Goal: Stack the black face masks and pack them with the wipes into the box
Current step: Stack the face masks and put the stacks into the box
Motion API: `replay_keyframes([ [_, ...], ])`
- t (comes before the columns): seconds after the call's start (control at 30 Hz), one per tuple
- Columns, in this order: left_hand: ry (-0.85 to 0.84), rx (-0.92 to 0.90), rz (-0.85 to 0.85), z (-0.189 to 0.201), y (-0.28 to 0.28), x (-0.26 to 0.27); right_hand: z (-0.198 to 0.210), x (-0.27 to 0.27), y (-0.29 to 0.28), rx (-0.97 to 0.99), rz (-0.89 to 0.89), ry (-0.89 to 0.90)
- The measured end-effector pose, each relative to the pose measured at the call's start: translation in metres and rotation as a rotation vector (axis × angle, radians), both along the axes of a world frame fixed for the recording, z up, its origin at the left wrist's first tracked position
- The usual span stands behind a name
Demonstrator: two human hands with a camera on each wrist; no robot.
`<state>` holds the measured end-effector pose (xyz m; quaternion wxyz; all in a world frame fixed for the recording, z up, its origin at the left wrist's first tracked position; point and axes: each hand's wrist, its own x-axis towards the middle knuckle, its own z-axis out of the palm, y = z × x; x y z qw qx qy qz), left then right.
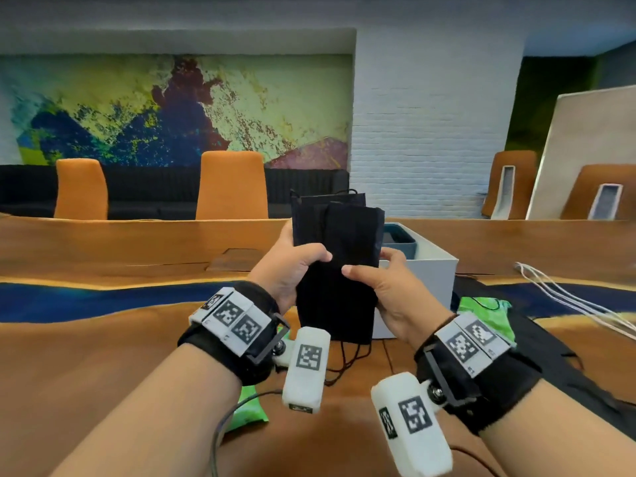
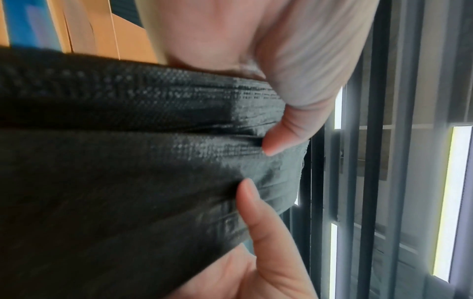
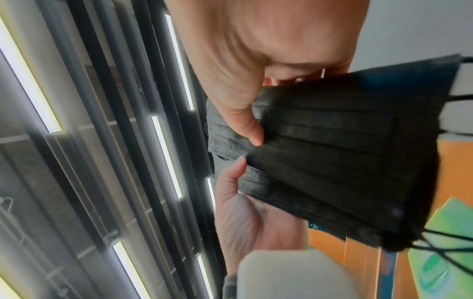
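Black pleated face masks (image 1: 339, 263) held upright as a loose bundle between both hands in the head view, above the wooden table (image 1: 103, 339). Left hand (image 1: 292, 266) wrapped round the left edge, thumb across the front; right hand (image 1: 385, 287) gripping the right edge, thumb tip on the front face. Upper masks fanned out of line beyond the grip, ear loops dangling below it. White box (image 1: 437, 270) just behind and right of the grip, a teal container (image 1: 399, 235) inside. Green wipes packs (image 1: 488, 315) right of the right wrist and (image 1: 247, 407) under the left forearm. Judged still the stacking step: edges need squaring first, then lowering into the box, wipes after

Left wrist view: woven black fabric (image 2: 128, 161) filling the frame, left thumb (image 2: 294, 121) pressed on it from above, a right fingertip (image 2: 256, 212) meeting it from below

Right wrist view: right thumb (image 3: 243, 121) pinching the stack (image 3: 345, 161) near its end, left thumb (image 3: 235, 176) just beside; loops trailing at the far end, both wrists turned inward
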<state>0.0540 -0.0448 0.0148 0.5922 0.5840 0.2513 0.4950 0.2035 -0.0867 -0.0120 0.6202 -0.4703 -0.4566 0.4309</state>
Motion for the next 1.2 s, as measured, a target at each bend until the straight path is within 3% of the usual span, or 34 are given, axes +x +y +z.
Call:
replay_keyframes([
  [0.23,0.026,-0.042,-0.078,-0.016,0.01,0.009,-0.007,0.01,-0.001,-0.041,0.097,-0.117],
  [0.43,-0.058,-0.042,-0.058,-0.025,0.019,0.008,-0.008,0.01,0.009,0.054,0.034,-0.142],
  [0.63,0.16,0.005,-0.145,-0.038,0.019,0.008,-0.015,0.019,0.013,0.105,0.01,-0.018],
  [0.87,0.3,0.052,-0.172,-0.049,0.008,0.006,-0.028,0.013,0.008,0.145,-0.02,-0.128],
  [1.2,0.29,0.04,-0.062,-0.063,0.006,0.015,-0.048,0.015,0.004,0.168,-0.077,-0.17],
])
